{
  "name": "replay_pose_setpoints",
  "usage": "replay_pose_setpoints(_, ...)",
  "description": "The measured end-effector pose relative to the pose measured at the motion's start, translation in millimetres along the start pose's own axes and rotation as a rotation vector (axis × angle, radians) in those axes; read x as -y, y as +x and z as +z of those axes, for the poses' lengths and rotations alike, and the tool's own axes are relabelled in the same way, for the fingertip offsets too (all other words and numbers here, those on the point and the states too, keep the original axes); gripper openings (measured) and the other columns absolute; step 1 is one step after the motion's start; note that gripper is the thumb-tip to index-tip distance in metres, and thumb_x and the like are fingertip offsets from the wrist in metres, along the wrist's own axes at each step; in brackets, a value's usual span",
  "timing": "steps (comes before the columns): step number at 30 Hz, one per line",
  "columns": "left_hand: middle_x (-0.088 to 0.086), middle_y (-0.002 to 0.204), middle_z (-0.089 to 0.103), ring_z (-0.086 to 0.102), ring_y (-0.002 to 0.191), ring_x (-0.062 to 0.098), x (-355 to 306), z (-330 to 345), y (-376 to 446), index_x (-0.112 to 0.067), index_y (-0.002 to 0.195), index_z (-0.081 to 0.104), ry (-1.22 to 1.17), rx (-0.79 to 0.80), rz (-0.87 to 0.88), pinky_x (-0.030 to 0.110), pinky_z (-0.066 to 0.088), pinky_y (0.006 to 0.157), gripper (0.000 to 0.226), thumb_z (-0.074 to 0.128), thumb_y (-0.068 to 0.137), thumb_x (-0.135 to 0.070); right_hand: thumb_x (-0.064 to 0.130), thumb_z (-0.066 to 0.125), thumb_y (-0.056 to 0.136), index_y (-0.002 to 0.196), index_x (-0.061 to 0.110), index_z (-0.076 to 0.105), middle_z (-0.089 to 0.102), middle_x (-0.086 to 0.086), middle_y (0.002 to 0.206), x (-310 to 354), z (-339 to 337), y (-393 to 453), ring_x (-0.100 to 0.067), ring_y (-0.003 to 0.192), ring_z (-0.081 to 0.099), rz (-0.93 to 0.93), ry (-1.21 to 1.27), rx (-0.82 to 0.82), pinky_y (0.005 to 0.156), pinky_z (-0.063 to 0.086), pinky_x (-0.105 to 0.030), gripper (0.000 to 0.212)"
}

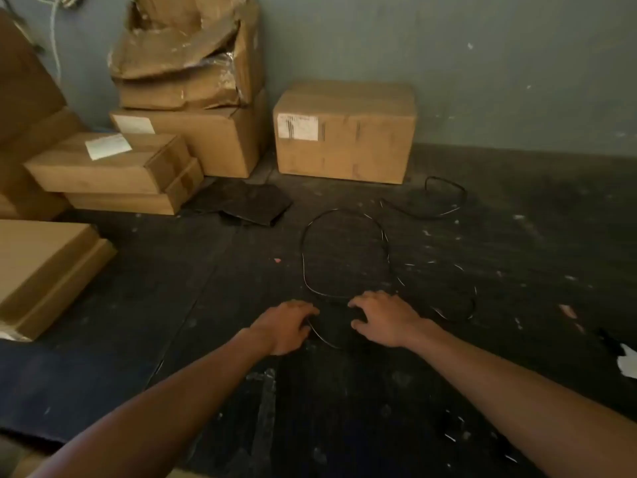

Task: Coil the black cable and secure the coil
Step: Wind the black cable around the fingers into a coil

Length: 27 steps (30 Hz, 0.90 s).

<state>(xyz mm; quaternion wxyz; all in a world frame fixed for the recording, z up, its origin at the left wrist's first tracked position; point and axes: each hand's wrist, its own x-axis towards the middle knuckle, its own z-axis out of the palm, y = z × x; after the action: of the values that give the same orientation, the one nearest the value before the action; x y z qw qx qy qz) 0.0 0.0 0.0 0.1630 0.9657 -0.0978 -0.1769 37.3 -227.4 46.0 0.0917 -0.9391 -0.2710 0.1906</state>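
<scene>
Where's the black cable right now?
The black cable sprawls in loose loops across the dark floor, running from both hands towards the sealed cardboard box by the wall.

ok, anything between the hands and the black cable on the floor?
Nothing visible. The left hand and right hand are both down at the near end of the thin black cable, which lies loose on the dark floor.

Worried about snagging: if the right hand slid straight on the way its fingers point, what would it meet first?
Probably the black cable. The right hand points forward and slightly left, and the near edge of the big loop lies just beyond its fingers. Whether they already touch it is unclear.
</scene>
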Motion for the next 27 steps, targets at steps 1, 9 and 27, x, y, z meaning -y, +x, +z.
replay_pose_setpoints(1, 0.001, 0.157, 0.037, 0.032, 0.144, 0.023, -1, 6, -2, -0.029, 0.147, 0.041, 0.039, 0.029, 0.001, 0.046, 0.031, 0.117, 0.051, 0.051, 0.097, -0.028, 0.038, 0.057, 0.094, 0.14, 0.026, 0.047, 0.049, -0.003, 0.144, 0, 4, 0, -0.023, 0.131, 0.046, 0.005, -0.028, 0.041, 0.106, 0.041, -0.045, 0.049)
replay_pose_setpoints(9, -0.004, 0.151, 0.041, 0.029, 0.143, 0.025, -5, 41, -7, -0.034, 0.134, 0.051, 0.172, -0.081, 0.033, 0.047, 0.031, 0.113, 0.036, 0.05, 0.098, -0.033, 0.033, 0.062, 0.092, 0.118, 0.027, 0.059, 0.052, 0.001, 0.122, -8, 45, -5, -0.02, 0.118, 0.049, -0.015, -0.1, 0.113, 0.097, 0.045, -0.039, 0.027)
replay_pose_setpoints(27, -0.002, 0.076, 0.057, 0.059, 0.066, 0.005, -17, -11, -11, -0.03, 0.094, 0.061, -0.546, -0.187, -0.045, 0.023, 0.052, 0.067, 0.024, 0.04, 0.105, -0.026, 0.023, 0.048, 0.101, 0.1, 0.028, 0.047, 0.053, 0.009, 0.08, -24, -49, -2, -0.003, 0.067, 0.053, -0.048, 0.165, -0.327, 0.058, 0.039, -0.021, 0.005)
